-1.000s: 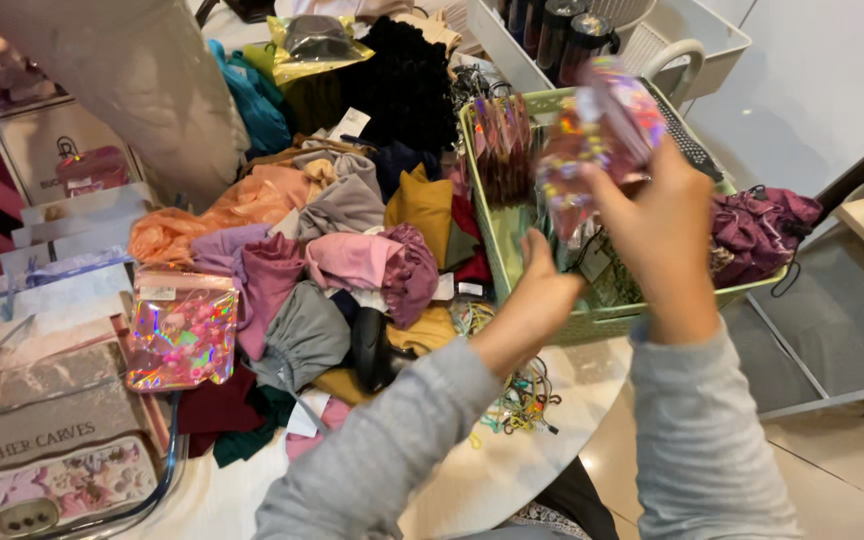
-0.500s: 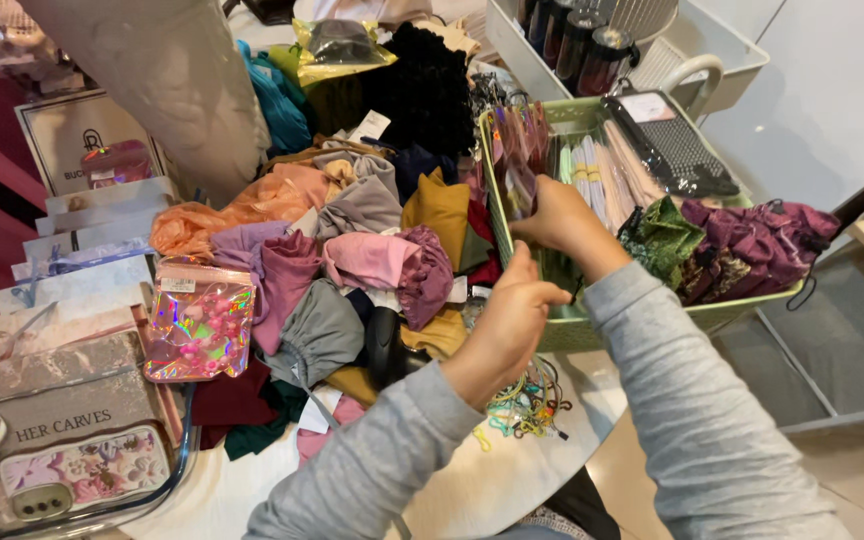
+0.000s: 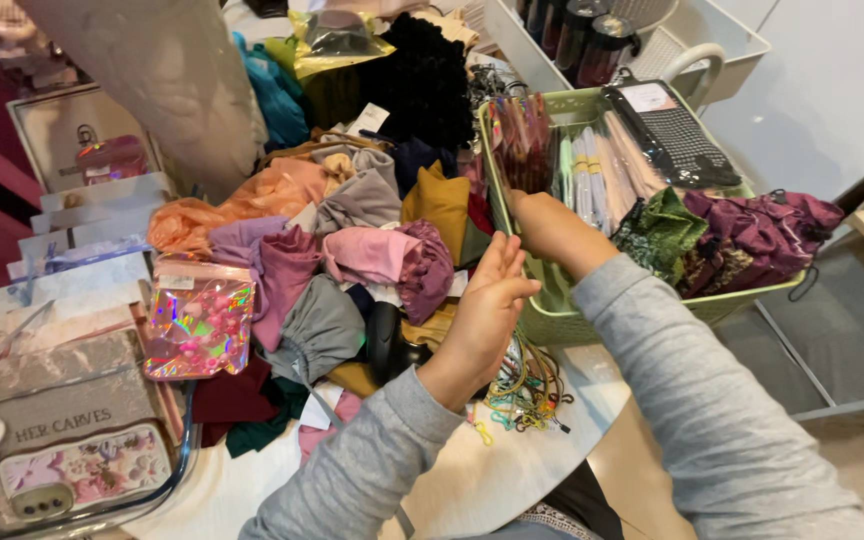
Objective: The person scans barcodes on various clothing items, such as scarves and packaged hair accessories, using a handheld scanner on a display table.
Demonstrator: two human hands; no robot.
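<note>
My right hand (image 3: 544,226) reaches into the pale green basket (image 3: 562,322), beside the upright pinkish packets (image 3: 522,140) at its left end. Its fingers are hidden, so I cannot see if they grip anything. My left hand (image 3: 487,300) is held flat just outside the basket's left wall, fingers apart and holding nothing, above the heap of folded cloths (image 3: 372,250) in pink, grey, mustard and orange. Both arms wear grey sleeves.
In the basket lie slim packets (image 3: 592,170), a black studded pouch (image 3: 677,135) and green and maroon fabrics (image 3: 742,235). A shiny holographic pouch (image 3: 197,318) and boxes (image 3: 72,400) sit at the left. Coloured cords (image 3: 522,385) lie on the white table (image 3: 492,470).
My right hand came down from holding a shiny packet up in the air and moved into the basket. My left hand opened and stayed beside the basket wall.
</note>
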